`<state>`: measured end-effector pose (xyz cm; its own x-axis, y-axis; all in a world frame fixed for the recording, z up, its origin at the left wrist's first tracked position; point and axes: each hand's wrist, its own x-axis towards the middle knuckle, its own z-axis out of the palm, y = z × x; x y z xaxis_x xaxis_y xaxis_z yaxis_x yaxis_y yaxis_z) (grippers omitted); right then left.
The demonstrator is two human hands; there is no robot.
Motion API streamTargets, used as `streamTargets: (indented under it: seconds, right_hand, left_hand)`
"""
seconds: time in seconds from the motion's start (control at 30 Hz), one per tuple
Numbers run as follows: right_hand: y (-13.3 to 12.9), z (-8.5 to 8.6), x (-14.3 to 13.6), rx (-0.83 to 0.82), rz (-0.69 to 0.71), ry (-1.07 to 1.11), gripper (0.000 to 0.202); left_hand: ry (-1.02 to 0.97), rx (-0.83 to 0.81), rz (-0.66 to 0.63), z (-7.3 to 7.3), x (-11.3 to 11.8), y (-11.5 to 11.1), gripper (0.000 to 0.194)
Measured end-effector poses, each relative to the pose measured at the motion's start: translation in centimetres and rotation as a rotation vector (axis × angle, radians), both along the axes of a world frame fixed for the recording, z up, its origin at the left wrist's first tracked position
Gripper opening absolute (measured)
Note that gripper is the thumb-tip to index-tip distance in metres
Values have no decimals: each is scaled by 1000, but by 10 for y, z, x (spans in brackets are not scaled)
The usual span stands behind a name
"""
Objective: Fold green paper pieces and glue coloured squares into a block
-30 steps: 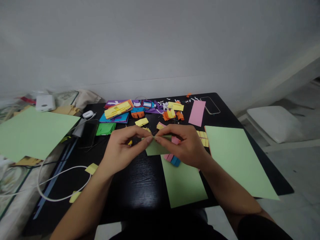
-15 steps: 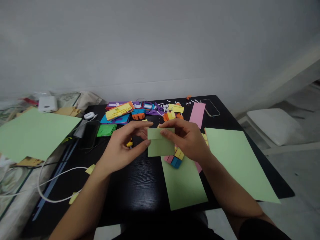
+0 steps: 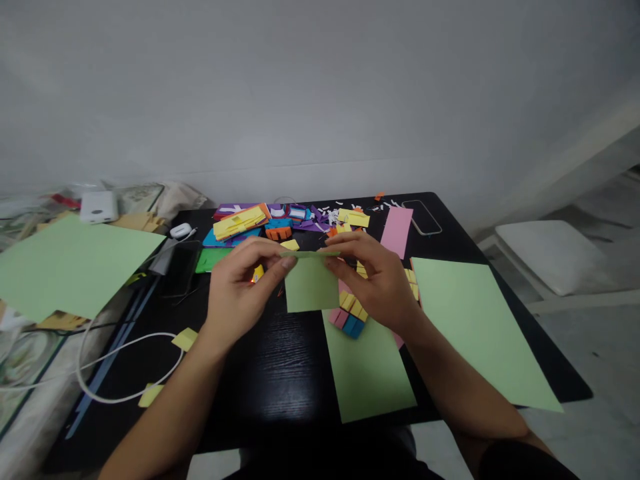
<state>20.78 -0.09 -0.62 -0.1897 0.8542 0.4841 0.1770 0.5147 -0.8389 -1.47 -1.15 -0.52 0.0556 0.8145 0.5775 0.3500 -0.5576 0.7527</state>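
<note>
A small piece of light green paper [image 3: 313,287] is held up above the table, a fold running along its top edge. My left hand [image 3: 245,280] pinches its upper left corner between thumb and fingers. At the upper right corner, my right hand [image 3: 375,277] grips it the same way. Below and to the right lies a long green paper strip [image 3: 373,380]. On that strip rest small folded paper blocks [image 3: 350,320] in pink, yellow and blue, partly hidden by my right hand.
Large green sheets lie at the right [image 3: 485,327] and left [image 3: 70,267]. Along the back are folded yellow papers [image 3: 241,222], paper scraps, a pink strip [image 3: 397,230] and a phone [image 3: 423,217]. A white cable [image 3: 120,402] loops at the left. A white stool [image 3: 550,253] stands beyond.
My left hand has closed on the paper's upper left corner. The paper has shifted slightly left, and its top flap now tilts nearly edge-on to me.
</note>
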Motion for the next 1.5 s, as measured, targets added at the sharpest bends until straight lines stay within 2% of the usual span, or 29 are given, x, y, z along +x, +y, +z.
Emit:
streamTargets:
  seconds: [0.13, 0.2, 0.27, 0.33, 0.4, 0.5, 0.57, 0.67, 0.77, 0.9, 1.1, 1.33, 1.4, 1.5]
  right_hand:
    - [-3, -3, -2, 35, -59, 34, 4]
    - [-6, -3, -4, -54, -40, 82, 5]
    - [-9, -3, -6, -146, -21, 149, 17]
    - [-12, -3, -7, -158, -23, 195, 20]
    - [-13, -1, -7, -121, -38, 184, 12]
    - [-14, 4, -6, -90, -60, 107, 8]
    - [-13, 6, -5, -91, -47, 95, 7]
    - [-12, 6, -5, -107, -17, 147, 20]
    - [-13, 3, -6, -119, -37, 168, 25]
    - [-15, 1, -7, -80, -118, 146, 30]
    - [-14, 4, -5, 8, -145, 55, 17]
    - [-9, 2, -5, 152, -170, -88, 11]
    - [-9, 2, -5, 198, -138, -124, 9]
    - [-9, 2, -5, 181, -10, -160, 7]
  left_hand:
    - [-148, -108, -1, -2, 6, -3, 13]
    - [-231, -115, -19, -2, 9, -4, 21]
    - [-257, -94, -24, -1, 11, -5, 19]
    - [-215, -75, -7, -1, 12, -7, 10]
    - [-140, -74, 6, 0, 10, -9, 1]
    - [-77, -81, -8, 0, 9, -11, 8]
    - [-105, -79, -38, 0, 9, -11, 17]
    - [-183, -72, -78, 0, 12, -10, 26]
    - [-176, -67, -55, -1, 13, -10, 26]
    - [-58, 4, 14, -1, 10, -11, 23]
    - [81, 116, 47, -2, 7, -9, 22]
    - [135, 149, 105, -1, 7, -5, 14]
    - [168, 143, 45, 1, 8, -5, 12]
    - [214, 87, -57, 4, 10, -7, 11]
